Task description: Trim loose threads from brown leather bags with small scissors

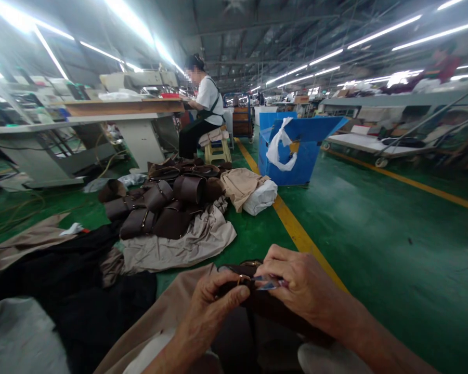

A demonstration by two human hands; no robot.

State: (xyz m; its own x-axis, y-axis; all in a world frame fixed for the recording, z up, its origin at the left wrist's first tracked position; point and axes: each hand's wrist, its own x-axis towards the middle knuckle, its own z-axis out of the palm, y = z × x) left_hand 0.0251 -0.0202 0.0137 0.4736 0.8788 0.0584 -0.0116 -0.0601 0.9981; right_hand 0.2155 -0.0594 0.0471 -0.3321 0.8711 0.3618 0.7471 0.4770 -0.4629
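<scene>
A dark brown leather bag (273, 311) lies across my lap. My left hand (214, 298) pinches its strap end, where a small gold-coloured metal ring (242, 280) shows beside the thumb. In my right hand (296, 275) is a pair of small thread snips (265, 283); the pale blades point left, up against the strap next to the ring. The fingers cover most of the snips' handle. Another bit of gold-coloured hardware (250, 264) shows just behind the hands. Beige cloth (175, 306) spreads under the bag on the left.
Several brown bags (175, 221) are heaped on a pale cloth (187, 244) ahead. Black fabric (74, 291) lies on the left. A blue box (288, 166) stands beyond a yellow floor line (296, 228). A person (208, 104) sits at a sewing table (125, 108). A cart (378, 145) stands right.
</scene>
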